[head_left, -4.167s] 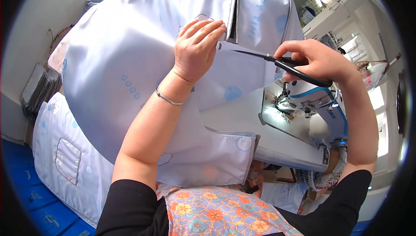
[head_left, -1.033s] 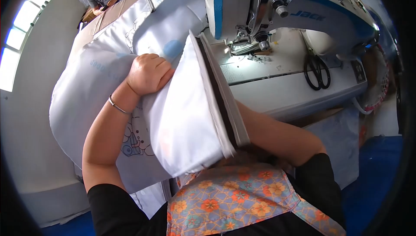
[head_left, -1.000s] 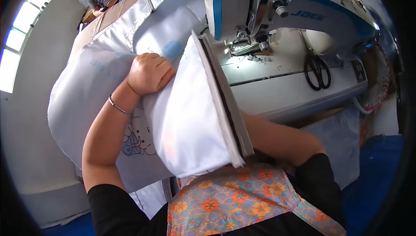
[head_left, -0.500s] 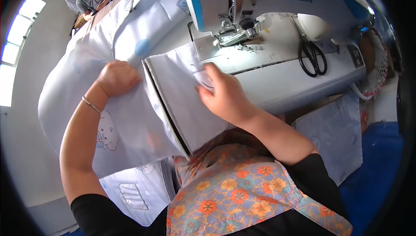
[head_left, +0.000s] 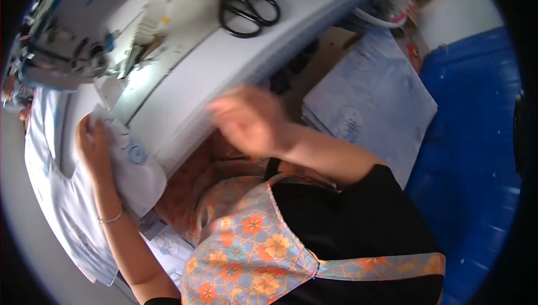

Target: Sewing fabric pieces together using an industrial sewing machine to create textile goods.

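Observation:
My left hand (head_left: 94,145) is closed on a piece of white printed fabric (head_left: 137,179) at the left, beside the sewing machine's (head_left: 64,22) needle area. The fabric shows a small blue line drawing, and its folds hang off the table's front edge towards my lap. My right hand (head_left: 249,121) is raised in front of the table edge, apart from the fabric. Motion smears its fingers, and nothing can be made out in them. Black-handled scissors (head_left: 256,20) lie on the white machine table (head_left: 193,75) beyond that hand.
A stack of pale printed fabric pieces (head_left: 372,92) lies to the right, below table height. Beside it spreads a blue plastic surface (head_left: 471,109). A basket with a pink-and-white rim (head_left: 404,2) stands at the far right. Scraps sit near the machine's light.
The view has swung to the right. My right hand has let go of the fabric and moved away to the right. My left hand now holds the fabric close to the needle area.

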Action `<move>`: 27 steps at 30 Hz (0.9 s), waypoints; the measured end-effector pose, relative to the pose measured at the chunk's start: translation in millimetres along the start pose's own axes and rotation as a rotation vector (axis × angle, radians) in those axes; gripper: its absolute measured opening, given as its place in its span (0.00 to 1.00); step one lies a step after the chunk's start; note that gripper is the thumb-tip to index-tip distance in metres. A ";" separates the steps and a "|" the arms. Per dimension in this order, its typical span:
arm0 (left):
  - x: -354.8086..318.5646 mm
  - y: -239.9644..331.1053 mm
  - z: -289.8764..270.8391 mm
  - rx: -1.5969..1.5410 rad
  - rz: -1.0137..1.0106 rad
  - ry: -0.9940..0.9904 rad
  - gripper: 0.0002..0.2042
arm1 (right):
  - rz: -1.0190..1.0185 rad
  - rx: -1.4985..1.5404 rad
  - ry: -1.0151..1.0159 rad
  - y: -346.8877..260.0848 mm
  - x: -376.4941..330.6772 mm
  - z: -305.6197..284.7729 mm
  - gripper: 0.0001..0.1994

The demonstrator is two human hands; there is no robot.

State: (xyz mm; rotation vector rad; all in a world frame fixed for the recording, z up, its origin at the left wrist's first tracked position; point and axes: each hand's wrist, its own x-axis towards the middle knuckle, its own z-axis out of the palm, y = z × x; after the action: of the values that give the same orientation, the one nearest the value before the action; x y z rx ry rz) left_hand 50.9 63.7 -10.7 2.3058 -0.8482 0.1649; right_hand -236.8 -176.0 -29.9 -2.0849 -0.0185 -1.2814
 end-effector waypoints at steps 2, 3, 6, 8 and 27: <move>0.8 -3.2 -9.5 0.001 -0.036 0.007 0.15 | 0.469 -0.294 -0.139 36.9 -69.9 -85.3 0.12; 4.5 -1.7 -5.8 -0.035 -0.038 -0.025 0.14 | 0.743 -0.460 -0.182 62.7 -131.5 -127.9 0.15; 8.0 -1.0 3.2 -0.026 -0.030 -0.064 0.14 | 1.212 -0.950 -0.446 82.7 -296.8 -226.0 0.37; 10.6 -29.1 -7.9 -0.032 -0.055 -0.064 0.15 | 1.376 -1.065 -0.578 76.7 -341.9 -237.3 0.39; 72.2 -108.3 -77.4 -0.853 -0.304 -0.216 0.11 | 1.012 -0.609 0.828 16.9 -193.7 -423.5 0.30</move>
State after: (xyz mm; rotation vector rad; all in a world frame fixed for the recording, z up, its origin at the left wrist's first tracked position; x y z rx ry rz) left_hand 182.0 135.5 13.4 1.6131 -0.5066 -0.4982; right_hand -662.8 -360.2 -72.6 -1.3880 1.7090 -1.4000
